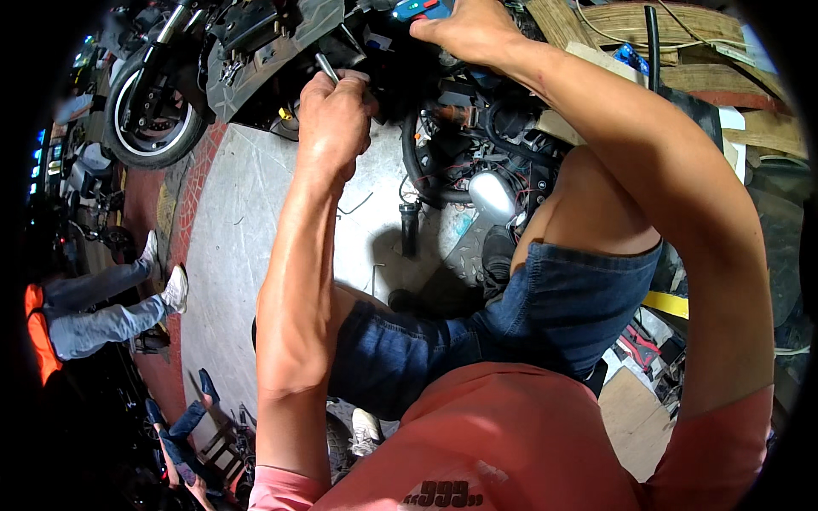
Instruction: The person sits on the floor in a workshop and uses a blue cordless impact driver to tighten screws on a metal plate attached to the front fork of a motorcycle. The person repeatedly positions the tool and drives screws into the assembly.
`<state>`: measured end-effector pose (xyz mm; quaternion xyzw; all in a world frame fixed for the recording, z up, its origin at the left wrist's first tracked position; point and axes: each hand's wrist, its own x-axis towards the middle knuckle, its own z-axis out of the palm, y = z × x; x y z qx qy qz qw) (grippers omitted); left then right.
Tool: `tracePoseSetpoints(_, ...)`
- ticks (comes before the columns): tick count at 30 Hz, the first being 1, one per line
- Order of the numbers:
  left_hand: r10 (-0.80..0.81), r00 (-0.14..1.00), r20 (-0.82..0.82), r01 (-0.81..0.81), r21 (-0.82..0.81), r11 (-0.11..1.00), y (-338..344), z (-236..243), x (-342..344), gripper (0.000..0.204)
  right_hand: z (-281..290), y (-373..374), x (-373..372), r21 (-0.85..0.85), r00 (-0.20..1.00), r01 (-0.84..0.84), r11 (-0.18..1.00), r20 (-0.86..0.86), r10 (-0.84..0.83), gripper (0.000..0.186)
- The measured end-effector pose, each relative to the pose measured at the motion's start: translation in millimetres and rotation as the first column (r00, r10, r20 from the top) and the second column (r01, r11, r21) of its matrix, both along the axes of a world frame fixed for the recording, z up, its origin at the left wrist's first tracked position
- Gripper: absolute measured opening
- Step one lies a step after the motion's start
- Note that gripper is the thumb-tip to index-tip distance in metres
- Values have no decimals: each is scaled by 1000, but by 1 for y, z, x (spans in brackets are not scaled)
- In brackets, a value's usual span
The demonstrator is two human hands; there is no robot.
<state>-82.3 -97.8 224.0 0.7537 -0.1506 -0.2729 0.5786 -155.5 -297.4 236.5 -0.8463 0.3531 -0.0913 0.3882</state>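
Observation:
My left hand (331, 115) is closed in front of the dark motorcycle parts (383, 64) at the top. A silver metal rod (326, 67) sticks up out of its fist; the rest of the rod is hidden by the fingers. At the upper edge, my right hand (479, 32) is wrapped round a blue power tool (421, 9) with a red mark. The picture's edge cuts off much of that tool and some of my fingers. Left of my left hand, a grey angular panel (277, 60) belongs to the motorcycle, and its front wheel (153, 115) stands beyond.
Tangled wires and hoses (434, 153) lie before my right knee, with a silver rounded part (492, 198) among them. A black cylinder (410, 230) and a bent metal key (375, 277) are on the pale floor (247, 196). Wooden planks (656, 25) lie at right; another person's legs (111, 311) are at left.

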Motion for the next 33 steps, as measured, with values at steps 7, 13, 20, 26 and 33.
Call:
tracePoseSetpoints(7,-16,989,149,21,-32,999,-1,-19,10,17,5,6,-9,-53,990,-62,997,125,68,51)
tracePoseSetpoints(13,36,950,311,-24,-43,999,-2,-33,15,21,-39,-21,17,-241,986,-112,964,92,138,66)
tracePoseSetpoints(20,111,877,468,-108,-33,994,-10,-44,11,19,-28,-28,16,-123,989,-144,982,-42,140,77)
tracePoseSetpoints(26,87,873,479,-99,-1,995,-8,-36,5,22,-39,-31,14,-156,990,-121,980,58,131,59)
tracePoseSetpoints(33,87,798,596,-124,21,992,-5,-45,3,18,-36,-25,14,-145,993,-111,983,33,117,57)
